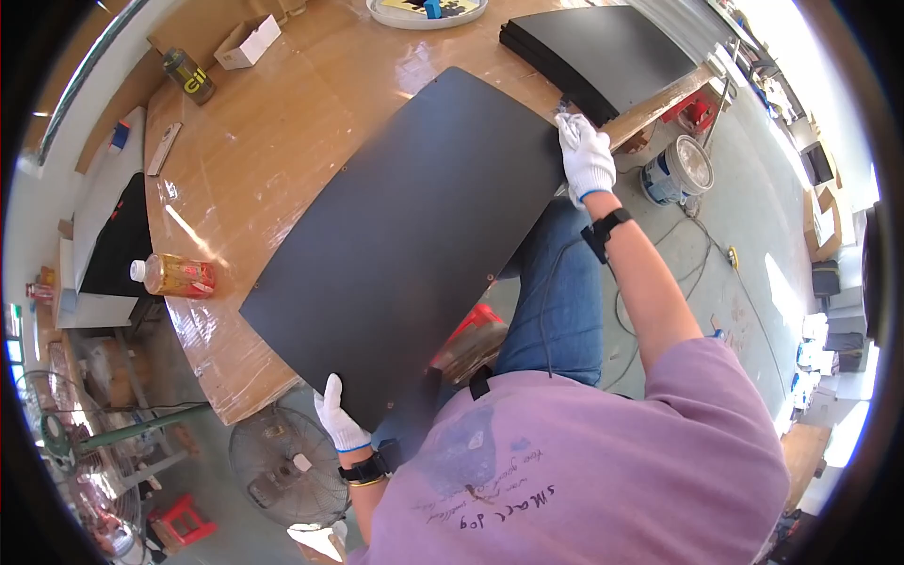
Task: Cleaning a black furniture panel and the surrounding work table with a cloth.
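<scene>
From my end I see the wearer's purple T-shirt (603,452) nearest, then the L hand (339,416) in a white glove w/ blue cuff trim, holding the near edge of a big dark sheet (414,217); one digit lies over the edge, the others are mostly hidden, so I can't tell how tightly they close. A black band (369,466) is on that wrist. Near L, below the table, I've got a round fan (287,466) & a red stool (181,521). The sheet runs diagonally from near L to far R, part over the table (217,358), part past its near edge, w/ small holes along its sides. Blue jeans (556,311) show just R of it. The R hand (586,155), also gloved, has fingers curled in, gripping the sheet's far R corner. On the table's L side a drink bottle (184,276) w/ white cap stands apart from the sheet. Out R on the floor: a white-and-blue bucket (678,171) nr loose cable. Farther on the table: dark green canister (188,75) & small white box (248,42) on the L, round white tray (400,16) mid, stack of dark sheets (603,56) on the R.
</scene>
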The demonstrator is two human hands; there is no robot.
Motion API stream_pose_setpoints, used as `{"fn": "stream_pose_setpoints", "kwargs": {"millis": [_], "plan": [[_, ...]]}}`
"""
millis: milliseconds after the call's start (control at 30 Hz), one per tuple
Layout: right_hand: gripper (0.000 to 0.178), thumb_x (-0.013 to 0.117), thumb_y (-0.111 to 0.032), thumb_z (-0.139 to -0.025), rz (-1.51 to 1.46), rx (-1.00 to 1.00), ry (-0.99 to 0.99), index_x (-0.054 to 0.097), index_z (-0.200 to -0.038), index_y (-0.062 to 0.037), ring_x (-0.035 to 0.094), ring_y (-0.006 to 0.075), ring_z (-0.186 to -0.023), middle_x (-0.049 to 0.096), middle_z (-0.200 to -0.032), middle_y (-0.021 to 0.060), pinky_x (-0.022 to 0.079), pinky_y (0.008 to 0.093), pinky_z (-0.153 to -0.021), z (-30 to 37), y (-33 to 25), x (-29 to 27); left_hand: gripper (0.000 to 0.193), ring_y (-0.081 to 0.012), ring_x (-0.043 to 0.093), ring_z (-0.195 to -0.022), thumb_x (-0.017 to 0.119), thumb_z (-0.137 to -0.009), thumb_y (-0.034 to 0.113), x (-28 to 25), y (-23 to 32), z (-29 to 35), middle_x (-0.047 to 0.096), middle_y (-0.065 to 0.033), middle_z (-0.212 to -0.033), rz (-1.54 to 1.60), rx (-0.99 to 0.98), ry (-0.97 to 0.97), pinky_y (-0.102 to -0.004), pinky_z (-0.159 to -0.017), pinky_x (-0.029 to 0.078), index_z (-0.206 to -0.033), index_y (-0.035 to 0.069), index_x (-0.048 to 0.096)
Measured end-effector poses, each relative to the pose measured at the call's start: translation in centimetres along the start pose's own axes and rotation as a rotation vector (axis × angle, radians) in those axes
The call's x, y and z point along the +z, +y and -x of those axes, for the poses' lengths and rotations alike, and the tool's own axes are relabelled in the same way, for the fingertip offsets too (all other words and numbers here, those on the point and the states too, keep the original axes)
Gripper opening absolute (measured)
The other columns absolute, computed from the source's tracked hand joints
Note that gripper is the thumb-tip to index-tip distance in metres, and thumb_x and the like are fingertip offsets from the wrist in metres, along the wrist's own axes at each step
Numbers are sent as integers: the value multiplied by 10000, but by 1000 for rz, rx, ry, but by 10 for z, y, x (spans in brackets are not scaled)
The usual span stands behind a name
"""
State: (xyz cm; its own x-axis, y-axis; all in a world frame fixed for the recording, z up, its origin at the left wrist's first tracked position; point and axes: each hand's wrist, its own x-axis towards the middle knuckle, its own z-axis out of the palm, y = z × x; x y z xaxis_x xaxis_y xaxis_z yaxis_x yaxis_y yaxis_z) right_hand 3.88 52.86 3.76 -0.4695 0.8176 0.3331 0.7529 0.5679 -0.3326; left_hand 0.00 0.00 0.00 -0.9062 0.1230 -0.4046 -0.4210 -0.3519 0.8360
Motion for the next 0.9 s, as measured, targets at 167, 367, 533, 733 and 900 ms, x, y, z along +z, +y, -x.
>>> {"fn": "stream_pose_setpoints", "kwargs": {"millis": [167,367,533,733,900], "plan": [[385,563,-416,-921,57,-69,-319,575,-1173,-125,645,388,-959,558,-1116,213,527,449,-825,63,-54,-43,354,-245,634,-981,578,-933,152,1,23,0,618,-114,-1130,-34,-101,-90,-371,-841,543,-1252,4,535],[374,703,-358,-826,-231,-579,-723,613,-1099,-118,618,323,-1030,616,-1085,147,499,389,-893,8,-114,-62,368,-232,642,-954,597,-911,144,10,26,3,624,-119,-1119,-62,-85,-82,-355,-842,535,-1241,-8,536],[341,713,-267,-814,-432,-969,-198,582,-1090,-115,607,335,-1004,600,-1033,139,507,388,-863,-79,-210,-18,340,-206,640,-928,598,-884,89,5,23,2,639,-89,-1070,-39,-69,-50,-328,-814,525,-1206,-13,563],[287,685,-254,-838,-385,-1130,16,630,-1109,-177,623,296,-994,631,-1101,101,504,363,-852,-168,-261,71,382,-198,640,-895,640,-839,108,5,22,6,643,-90,-1043,-54,-100,1,-324,-778,528,-1191,-22,568],[331,566,-376,-893,-150,-715,-101,673,-1173,-235,604,331,-1073,655,-1145,115,447,440,-962,-241,-240,108,458,-232,652,-957,677,-828,149,3,21,5,644,-115,-1105,-52,-108,49,-352,-855,537,-1236,-15,549]]}}
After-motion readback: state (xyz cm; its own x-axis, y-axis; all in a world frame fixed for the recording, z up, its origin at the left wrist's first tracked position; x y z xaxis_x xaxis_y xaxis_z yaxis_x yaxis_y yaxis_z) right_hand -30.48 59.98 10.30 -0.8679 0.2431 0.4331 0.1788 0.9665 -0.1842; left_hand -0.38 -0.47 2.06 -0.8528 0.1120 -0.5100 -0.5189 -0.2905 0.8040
